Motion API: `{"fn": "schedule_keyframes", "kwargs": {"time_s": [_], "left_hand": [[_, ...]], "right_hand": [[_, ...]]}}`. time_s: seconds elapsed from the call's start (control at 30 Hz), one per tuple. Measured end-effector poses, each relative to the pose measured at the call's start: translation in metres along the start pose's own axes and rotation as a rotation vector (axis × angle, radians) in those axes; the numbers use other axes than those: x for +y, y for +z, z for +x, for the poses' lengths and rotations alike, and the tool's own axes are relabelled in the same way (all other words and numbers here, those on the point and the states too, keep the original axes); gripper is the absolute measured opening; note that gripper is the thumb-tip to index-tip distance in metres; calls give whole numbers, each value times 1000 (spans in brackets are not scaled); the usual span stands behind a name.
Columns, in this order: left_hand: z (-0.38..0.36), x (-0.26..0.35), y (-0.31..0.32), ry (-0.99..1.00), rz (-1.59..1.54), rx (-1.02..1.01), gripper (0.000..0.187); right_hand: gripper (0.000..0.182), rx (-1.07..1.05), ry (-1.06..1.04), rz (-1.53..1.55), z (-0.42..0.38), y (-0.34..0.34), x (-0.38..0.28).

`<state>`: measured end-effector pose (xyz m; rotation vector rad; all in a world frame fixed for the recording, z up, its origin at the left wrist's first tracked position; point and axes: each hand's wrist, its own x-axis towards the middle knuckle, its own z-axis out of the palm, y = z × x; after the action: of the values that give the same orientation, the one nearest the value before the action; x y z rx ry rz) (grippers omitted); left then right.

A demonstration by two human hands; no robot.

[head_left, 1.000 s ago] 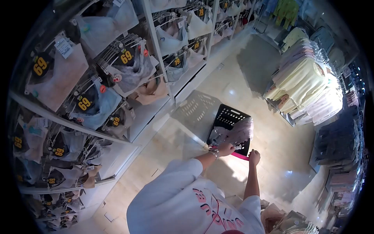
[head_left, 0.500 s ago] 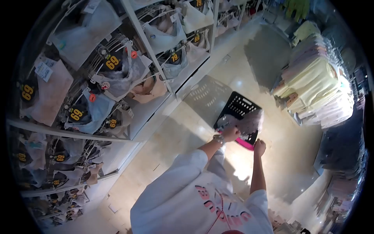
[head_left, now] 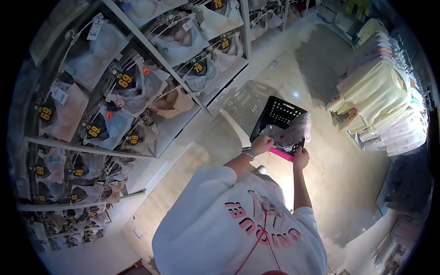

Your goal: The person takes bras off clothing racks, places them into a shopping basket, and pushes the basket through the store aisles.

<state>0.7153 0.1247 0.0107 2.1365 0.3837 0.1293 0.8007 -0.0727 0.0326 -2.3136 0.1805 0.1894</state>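
Black perforated plastic, the shopping basket [head_left: 278, 119] sits on the pale tiled floor [head_left: 215, 151] in the head view, near the foot of the white wall shelving [head_left: 156, 68] hung with bras under yellow 69 tags. A pale pink patterned garment [head_left: 293, 134] lies heaped at the basket's near edge. Our left hand [head_left: 262, 144] closes its fingers on that fabric at the near left corner; our right hand [head_left: 301, 159] curls shut over the bright pink handle [head_left: 280, 154] along the near rim. A second ago the right hand hung short of the basket; now it has come in to the rim, and both hands sit lower and closer together, so we judge the garment is being settled into the basket. Pale yellow tops [head_left: 376, 91] hang on a rack well apart to the right.
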Motion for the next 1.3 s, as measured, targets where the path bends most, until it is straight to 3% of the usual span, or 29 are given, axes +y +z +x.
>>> {"fn": "schedule_keyframes", "kwargs": {"time_s": [0.17, 0.23, 0.4, 0.47, 0.5, 0.53, 0.63, 0.67, 0.77, 0.93, 1.03, 1.07, 1.17, 1.3], "left_hand": [[10, 9, 6, -72, -26, 41, 29], [17, 13, 2, 16, -30, 73, 24], [30, -3, 11, -13, -293, 292, 25], [31, -33, -2, -23, -249, 385, 27], [24, -8, -40, -288, -447, 333, 24], [30, -53, -41, -212, -301, 478, 21], [53, -125, -126, -317, 34, 625, 17], [64, -154, -159, -161, 122, 783, 16], [105, -180, -272, -277, 494, 878, 11], [162, -228, -376, -405, 876, 884, 21], [184, -269, -401, -593, 760, 639, 30], [186, -285, -401, -464, 879, 716, 26], [194, -306, -411, -558, 855, 536, 19], [201, -312, -405, -679, 846, 525, 8]], "right_hand": [[39, 0, -21, 25, 18, -2, -5], [38, 40, -27, 41, 29, 2, -10], [38, 38, -22, 41, 53, 8, -22], [37, -13, -21, 41, 67, 6, -19], [37, -27, -38, 59, 74, 6, -18], [37, -38, -53, 80, 80, 7, -16], [37, 2, -73, 85, 97, 16, -13], [37, 23, -56, 89, 98, 16, -18], [36, 75, 2, 46, 107, 19, -28], [36, 23, 11, -56, 133, 25, -22], [35, 17, 12, -56, 141, 26, -30], [35, 35, 0, -59, 142, 27, -33], [34, 30, 11, -54, 140, 27, -51], [33, 48, -22, -16, 149, 29, -52]]}}
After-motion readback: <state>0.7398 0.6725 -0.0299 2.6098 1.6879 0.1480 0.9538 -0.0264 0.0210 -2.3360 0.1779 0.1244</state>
